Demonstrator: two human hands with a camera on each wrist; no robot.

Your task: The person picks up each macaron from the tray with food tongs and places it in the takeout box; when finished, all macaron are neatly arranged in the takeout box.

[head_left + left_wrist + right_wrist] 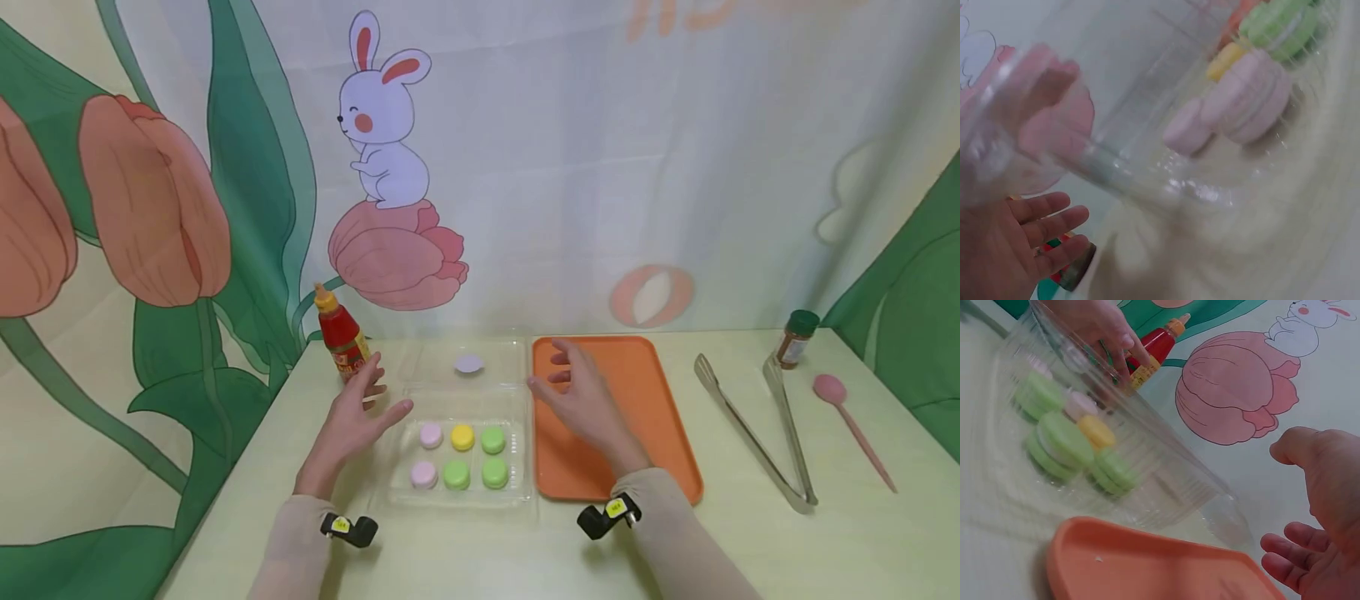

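Note:
A clear plastic clamshell box (523, 492) sits on the table between the hands, its transparent lid (427, 354) at the back bearing a white oval spot. Inside the box lie several macarons: light green (457, 475), pale pink (423, 476) and a yellow one (462, 437). To the left of the lid, the left hand (348, 429) hovers with fingers spread, holding nothing. The right hand (585, 404) is over the orange tray (667, 450), fingers apart and loosely bent, also holding nothing. In the right wrist view, its thumb and fingers (1291, 556) stand apart from the lid.
Behind the left hand stands a red sauce bottle (341, 329) with a yellow cap. At the right lie spread metal tongs (757, 446) and a pink spoon (855, 433), near a green-capped spice jar (797, 337). A printed curtain (540, 167) hangs along the back edge.

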